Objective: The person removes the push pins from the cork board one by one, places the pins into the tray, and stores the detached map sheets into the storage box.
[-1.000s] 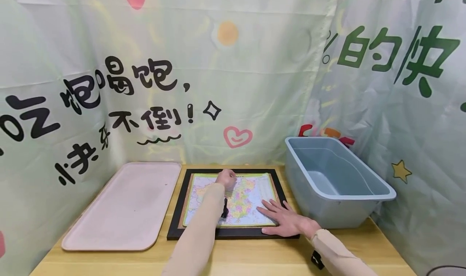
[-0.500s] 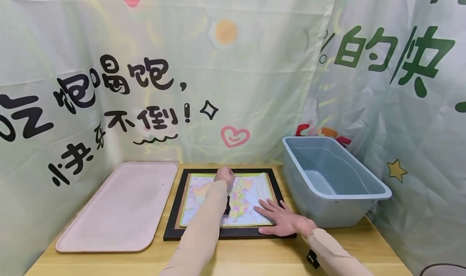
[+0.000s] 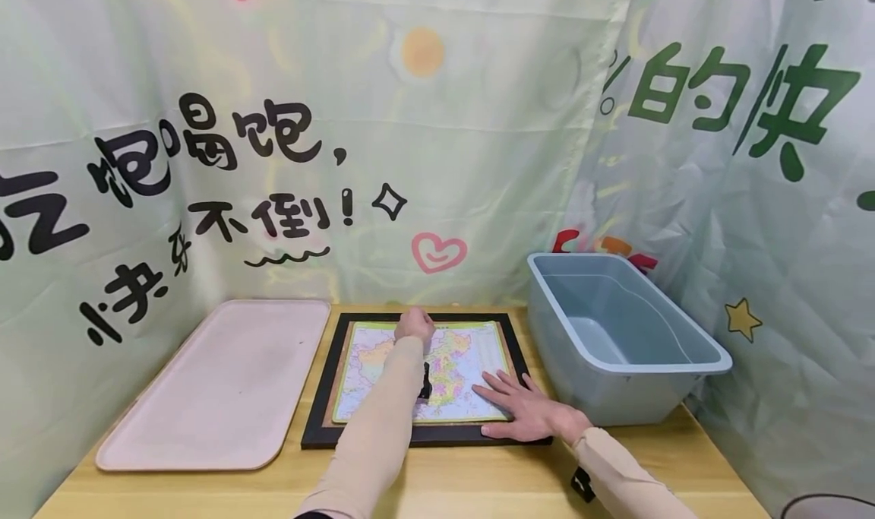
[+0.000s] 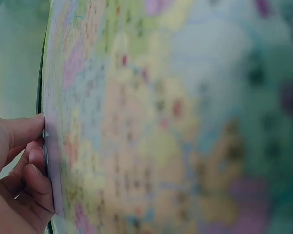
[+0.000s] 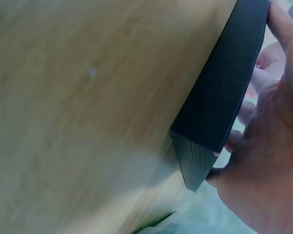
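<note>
View shift: map (image 3: 369,361) in frame (image 3: 451,435) beside bin (image 3: 601,390), left fingers (image 4: 39,184) curled, grip unclear, right fingers (image 3: 494,396) spread.

Pastels bordered in black

The map (image 3: 465,375) is patterned in pink, yellow, peach, green and pale blue, edged in yellow-green, and surrounded by brown backing (image 3: 329,414) and a black frame (image 3: 451,436). Pale pink is shown by the tray (image 3: 219,390) near the left edge of the light, wood-grained tabletop (image 3: 478,481), grey-blue by the bin (image 3: 615,397) near its right edge. The pale green curtain (image 3: 492,177) is printed with black and green lettering (image 3: 721,86); the sleeves (image 3: 378,416) are coloured beige.
</note>
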